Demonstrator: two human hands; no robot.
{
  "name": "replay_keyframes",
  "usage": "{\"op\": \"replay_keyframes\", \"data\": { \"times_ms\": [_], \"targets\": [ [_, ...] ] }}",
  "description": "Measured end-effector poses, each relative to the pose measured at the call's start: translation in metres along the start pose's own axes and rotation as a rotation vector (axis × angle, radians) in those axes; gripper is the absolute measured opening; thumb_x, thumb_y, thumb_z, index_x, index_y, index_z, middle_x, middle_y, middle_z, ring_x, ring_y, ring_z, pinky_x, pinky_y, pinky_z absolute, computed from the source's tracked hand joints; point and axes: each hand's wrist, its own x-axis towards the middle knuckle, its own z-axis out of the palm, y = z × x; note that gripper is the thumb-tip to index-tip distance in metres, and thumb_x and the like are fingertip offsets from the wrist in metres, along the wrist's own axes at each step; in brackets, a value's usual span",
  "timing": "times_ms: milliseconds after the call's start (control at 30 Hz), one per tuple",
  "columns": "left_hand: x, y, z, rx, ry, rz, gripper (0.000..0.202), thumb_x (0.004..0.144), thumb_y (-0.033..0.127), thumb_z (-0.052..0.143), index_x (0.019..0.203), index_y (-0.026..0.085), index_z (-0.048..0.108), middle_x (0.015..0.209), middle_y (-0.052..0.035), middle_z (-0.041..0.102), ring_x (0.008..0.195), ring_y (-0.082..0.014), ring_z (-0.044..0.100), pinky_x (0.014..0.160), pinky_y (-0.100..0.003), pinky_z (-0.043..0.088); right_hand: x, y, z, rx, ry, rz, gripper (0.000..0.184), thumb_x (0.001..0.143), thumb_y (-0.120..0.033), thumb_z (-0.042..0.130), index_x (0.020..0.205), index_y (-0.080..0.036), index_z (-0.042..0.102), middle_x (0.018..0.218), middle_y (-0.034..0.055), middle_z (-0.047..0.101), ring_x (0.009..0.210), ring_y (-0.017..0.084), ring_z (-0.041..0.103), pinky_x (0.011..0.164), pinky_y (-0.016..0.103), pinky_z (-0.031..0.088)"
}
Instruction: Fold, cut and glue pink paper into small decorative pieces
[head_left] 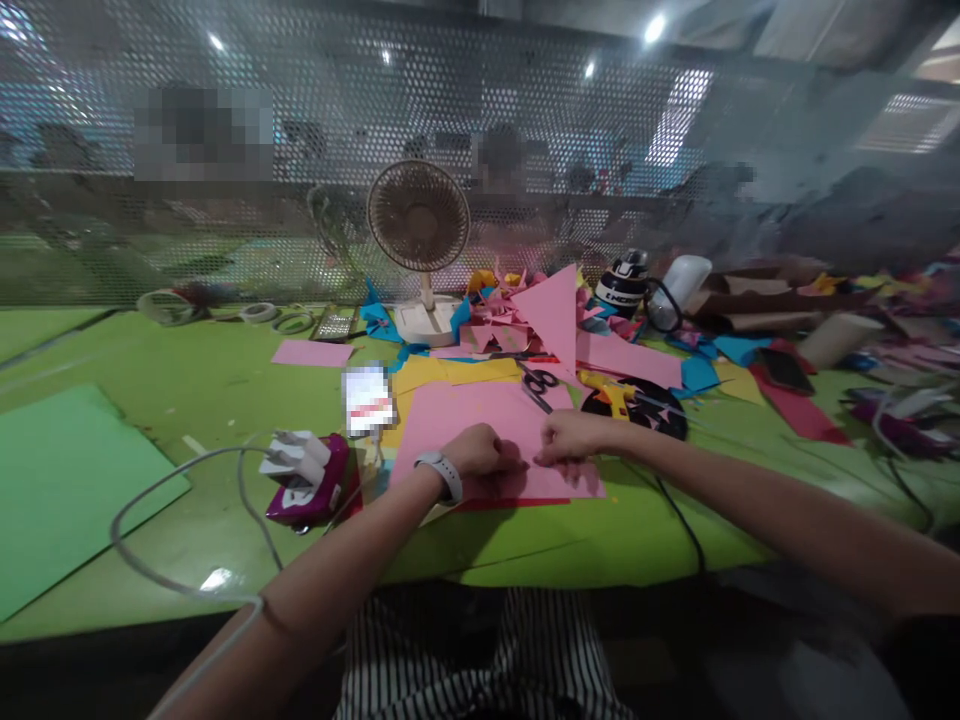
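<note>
A pink paper sheet (442,410) lies flat on the green table in front of me, over yellow and red paper. My left hand (480,453), with a pale watch on the wrist, is closed low over the sheet's middle. Close beside it, my right hand (571,440) has its fingers curled and pinched over the right part. The fingertips almost meet; whatever they grip blends into the pink and cannot be made out. Black-handled scissors (538,386) lie at the sheet's upper right, just beyond my right hand. A yellow glue gun (616,397) rests on a black round plate (660,422).
A small fan (420,225) stands at the back beside piled paper scraps (499,325). To the left are a phone (368,400), a purple power strip (319,490) with a looping cable, and green sheets (60,490). A dark phone (784,370) lies at right.
</note>
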Motion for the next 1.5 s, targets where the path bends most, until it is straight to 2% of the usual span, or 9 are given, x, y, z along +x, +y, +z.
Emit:
{"op": "replay_keyframes", "data": {
  "times_ms": [200, 367, 500, 667, 833, 1133, 1300, 1400, 1500],
  "targets": [
    [-0.003, -0.006, -0.002, -0.072, -0.037, -0.082, 0.040, 0.055, 0.052, 0.070, 0.054, 0.013, 0.061, 0.048, -0.0046, 0.060, 0.045, -0.0161, 0.056, 0.047, -0.026, 0.039, 0.023, 0.010, 0.003, 0.003, -0.121, -0.024, 0.042, 0.072, -0.054, 0.061, 0.063, -0.015, 0.047, 0.050, 0.0035, 0.065, 0.044, 0.012, 0.061, 0.037, 0.016, 0.035],
    [-0.029, -0.023, -0.026, -0.046, -0.082, -0.115, 0.044, 0.060, 0.053, 0.066, 0.045, 0.013, 0.057, 0.044, -0.0048, 0.059, 0.039, -0.0126, 0.052, 0.043, -0.024, 0.037, 0.024, 0.017, 0.002, -0.025, -0.127, -0.038, 0.044, 0.073, -0.057, 0.058, 0.066, -0.015, 0.048, 0.054, 0.0041, 0.066, 0.048, 0.013, 0.063, 0.037, 0.016, 0.035],
    [-0.051, -0.044, -0.043, -0.044, -0.016, -0.207, 0.046, 0.059, 0.056, 0.066, 0.043, 0.014, 0.055, 0.041, -0.0048, 0.057, 0.034, -0.0114, 0.048, 0.039, -0.023, 0.034, 0.020, 0.014, 0.003, -0.079, -0.091, -0.064, 0.041, 0.076, -0.054, 0.056, 0.065, -0.015, 0.049, 0.056, 0.0043, 0.067, 0.048, 0.013, 0.062, 0.039, 0.017, 0.036],
    [-0.076, -0.054, -0.052, -0.119, 0.071, -0.252, 0.044, 0.059, 0.056, 0.066, 0.047, 0.016, 0.051, 0.040, -0.0036, 0.057, 0.037, -0.0137, 0.052, 0.039, -0.023, 0.035, 0.007, 0.008, 0.006, -0.211, 0.109, -0.132, 0.031, 0.076, -0.044, 0.059, 0.065, -0.016, 0.054, 0.058, 0.0038, 0.066, 0.055, 0.015, 0.063, 0.050, 0.021, 0.042],
    [-0.083, -0.040, -0.045, -0.151, 0.188, -0.167, 0.044, 0.063, 0.055, 0.064, 0.051, 0.017, 0.045, 0.040, -0.0020, 0.057, 0.037, -0.0154, 0.056, 0.038, -0.022, 0.039, -0.008, 0.000, 0.016, -0.364, 0.419, -0.263, 0.023, 0.068, -0.038, 0.066, 0.079, -0.019, 0.060, 0.090, 0.0063, 0.066, 0.084, 0.022, 0.059, 0.061, 0.025, 0.037],
    [-0.071, -0.015, -0.027, -0.260, 0.187, -0.022, 0.045, 0.071, 0.059, 0.055, 0.060, 0.015, 0.051, 0.047, -0.0046, 0.060, 0.040, -0.0154, 0.058, 0.040, -0.024, 0.043, -0.009, 0.002, 0.026, -0.291, 0.459, -0.357, 0.019, 0.078, -0.035, 0.055, 0.075, -0.017, 0.061, 0.073, 0.0027, 0.065, 0.067, 0.015, 0.057, 0.055, 0.022, 0.035],
    [-0.057, -0.006, -0.022, -0.596, 0.208, 0.088, 0.043, 0.070, 0.056, 0.060, 0.076, 0.013, 0.059, 0.075, -0.0073, 0.067, 0.068, -0.0152, 0.063, 0.066, -0.029, 0.051, -0.010, -0.022, 0.039, -0.017, 0.574, -0.484, 0.024, 0.080, -0.039, 0.053, 0.073, -0.016, 0.059, 0.068, 0.0019, 0.062, 0.062, 0.013, 0.054, 0.053, 0.022, 0.038],
    [-0.045, -0.006, -0.026, -0.855, 0.247, 0.164, 0.038, 0.067, 0.049, 0.067, 0.065, 0.013, 0.055, 0.062, -0.0001, 0.059, 0.060, -0.0090, 0.055, 0.072, -0.028, 0.050, -0.010, -0.033, 0.041, 0.033, 0.641, -0.616, 0.023, 0.083, -0.036, 0.049, 0.076, -0.017, 0.059, 0.070, 0.0025, 0.063, 0.064, 0.014, 0.056, 0.058, 0.024, 0.043],
    [-0.038, -0.010, -0.034, -0.974, 0.205, 0.141, 0.037, 0.063, 0.043, 0.073, 0.060, 0.013, 0.051, 0.051, 0.0062, 0.046, 0.049, -0.0048, 0.046, 0.065, -0.025, 0.050, -0.013, -0.030, 0.031, -0.081, 0.889, -0.836, 0.018, 0.083, -0.023, 0.047, 0.094, -0.019, 0.061, 0.096, 0.0073, 0.064, 0.091, 0.019, 0.058, 0.080, 0.033, 0.045]
  ]
}}
